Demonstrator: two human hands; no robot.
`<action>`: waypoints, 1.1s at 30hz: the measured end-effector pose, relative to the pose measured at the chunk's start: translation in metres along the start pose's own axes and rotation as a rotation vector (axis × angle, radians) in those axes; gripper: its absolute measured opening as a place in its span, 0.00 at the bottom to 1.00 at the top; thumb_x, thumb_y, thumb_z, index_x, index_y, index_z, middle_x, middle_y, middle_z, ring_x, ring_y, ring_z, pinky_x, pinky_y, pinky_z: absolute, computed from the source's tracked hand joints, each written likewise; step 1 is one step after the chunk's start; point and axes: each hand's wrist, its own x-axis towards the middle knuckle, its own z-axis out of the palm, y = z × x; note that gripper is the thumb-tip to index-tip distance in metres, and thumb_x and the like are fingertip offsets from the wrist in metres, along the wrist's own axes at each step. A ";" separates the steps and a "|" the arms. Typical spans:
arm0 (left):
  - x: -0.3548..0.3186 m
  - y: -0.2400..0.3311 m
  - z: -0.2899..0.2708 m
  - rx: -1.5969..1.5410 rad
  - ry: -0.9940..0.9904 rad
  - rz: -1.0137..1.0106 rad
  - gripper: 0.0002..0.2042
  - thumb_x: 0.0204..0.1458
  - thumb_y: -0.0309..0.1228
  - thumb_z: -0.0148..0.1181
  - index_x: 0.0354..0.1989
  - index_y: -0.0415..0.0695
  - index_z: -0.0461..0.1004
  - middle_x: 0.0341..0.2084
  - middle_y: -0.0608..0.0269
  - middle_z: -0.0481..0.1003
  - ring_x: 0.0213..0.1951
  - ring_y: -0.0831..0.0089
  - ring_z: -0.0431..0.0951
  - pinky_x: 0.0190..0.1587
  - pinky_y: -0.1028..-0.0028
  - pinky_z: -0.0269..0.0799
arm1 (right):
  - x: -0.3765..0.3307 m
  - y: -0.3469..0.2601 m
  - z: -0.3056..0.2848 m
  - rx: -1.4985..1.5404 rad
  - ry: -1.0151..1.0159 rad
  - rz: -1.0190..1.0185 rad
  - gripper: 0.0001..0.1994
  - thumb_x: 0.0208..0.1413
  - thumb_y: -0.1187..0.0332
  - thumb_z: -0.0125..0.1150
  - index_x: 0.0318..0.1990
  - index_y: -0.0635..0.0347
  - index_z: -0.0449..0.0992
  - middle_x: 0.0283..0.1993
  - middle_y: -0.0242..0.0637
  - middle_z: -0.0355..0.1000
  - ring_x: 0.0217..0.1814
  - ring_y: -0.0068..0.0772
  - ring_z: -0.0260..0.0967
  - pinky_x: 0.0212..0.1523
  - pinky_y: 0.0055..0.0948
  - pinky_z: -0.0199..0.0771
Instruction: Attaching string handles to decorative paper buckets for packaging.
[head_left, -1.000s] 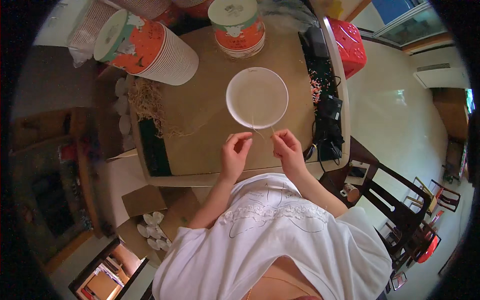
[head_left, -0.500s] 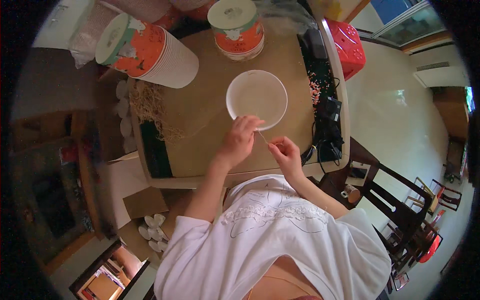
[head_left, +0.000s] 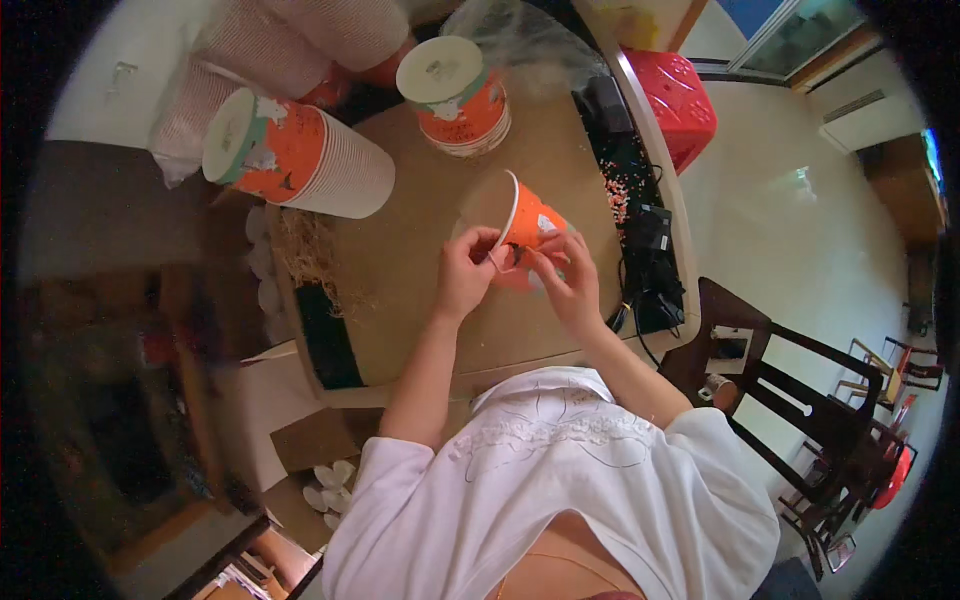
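Note:
A paper bucket, orange with white and green patches, is tipped on its side in front of me, its white rim toward the left. My left hand is closed at the near part of that rim, thumb and fingers pinched together. Against the bucket's printed side, my right hand has its thumb and fingertips pressed together. Whatever thin thing lies between those fingertips is too small to make out. A tangle of tan string lies at the table's left edge.
Left, a stack of paper buckets lies tilted; another stack stands at the back. Plastic-wrapped stacks fill the far left. Small beads and a black adapter with cables line the right edge. Beyond are a red stool and dark chair.
The bucket stood upright with its opening facing up; now it is tipped over, showing its orange side. Both hands moved onto it, and the thin string stretched between them no longer shows clearly.

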 end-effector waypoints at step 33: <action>-0.016 -0.037 0.023 0.313 -0.051 0.065 0.06 0.48 0.23 0.53 0.34 0.37 0.73 0.31 0.55 0.74 0.31 0.67 0.77 0.32 0.72 0.73 | 0.002 0.075 -0.024 -0.237 -0.209 0.284 0.05 0.48 0.74 0.60 0.34 0.63 0.72 0.33 0.39 0.70 0.31 0.32 0.72 0.33 0.25 0.73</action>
